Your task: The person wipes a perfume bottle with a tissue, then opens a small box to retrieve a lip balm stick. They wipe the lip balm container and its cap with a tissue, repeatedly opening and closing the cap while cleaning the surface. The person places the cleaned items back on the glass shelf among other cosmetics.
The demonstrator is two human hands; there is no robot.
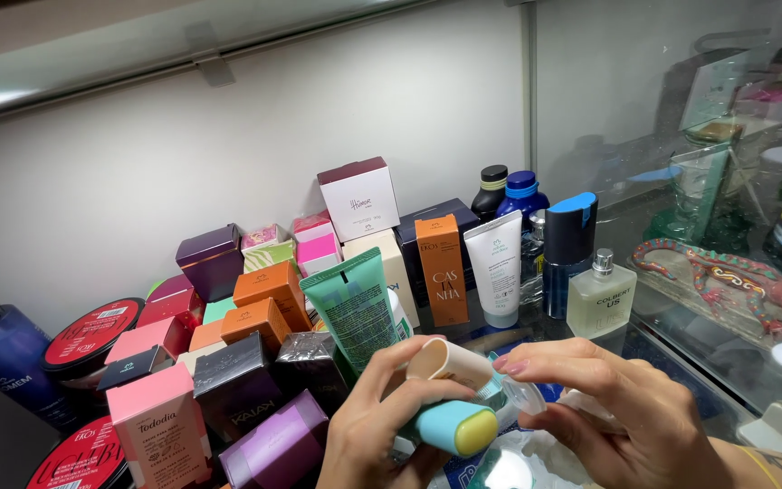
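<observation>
Glass shelf (681, 362) packed with cosmetics: boxes crowd 9 to 11 o'clock of my hands, white box (358, 197) on top at 12, green tube (355, 308) right behind my left hand, white tube (496, 267) and clear perfume bottle (600, 295) at 1 o'clock.

Left hand (382, 426) has its fingers curled tight round a small teal stick container (454, 426) with a yellow end, beige part (445, 360) on top pinned under my thumb, low centre of view.

Right hand (608, 398) pinches a small clear cap (527, 396) at fingertips, just beside the stick's 3 o'clock side.

Step looks like cap coming on or off; can't tell which. Next move likely needs the cap lined square with the stick end, left grip steady.
</observation>
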